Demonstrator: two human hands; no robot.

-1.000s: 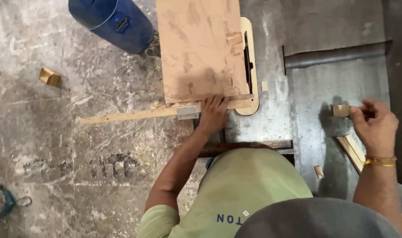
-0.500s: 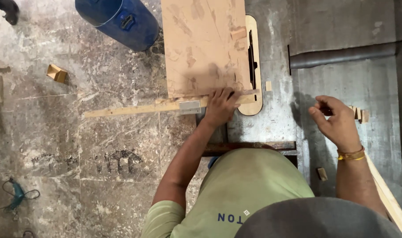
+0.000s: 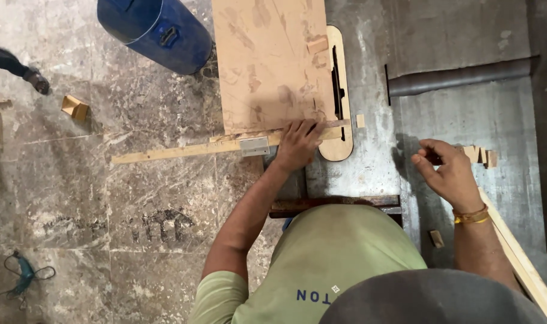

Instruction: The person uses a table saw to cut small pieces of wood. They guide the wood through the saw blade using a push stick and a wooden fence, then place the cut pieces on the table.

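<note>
**Two hands, one long strip across the saw table**

Left hand [image 3: 299, 144] presses flat, fingers spread, on the wooden strip [image 3: 183, 150], whose long axis runs left-right along the plywood board [image 3: 267, 60] edge, just beside the blade slot [image 3: 336, 90]. Right hand [image 3: 447, 174] hangs well apart, fingers loosely curled, empty, near small offcuts [image 3: 480, 156]. Bare table between.

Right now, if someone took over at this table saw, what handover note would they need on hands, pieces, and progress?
Left hand: pressed flat on the long wooden strip, at the near edge of the plywood board, beside the saw slot insert.
Right hand: lifted over the metal table, fingers curled; I cannot tell whether it holds anything. Small cut blocks lie just beyond it.
Done, apparently: a few short pieces cut, one offcut beside the slot.
Left: most of the strip is uncut. A second strip lies under the right forearm.
</note>
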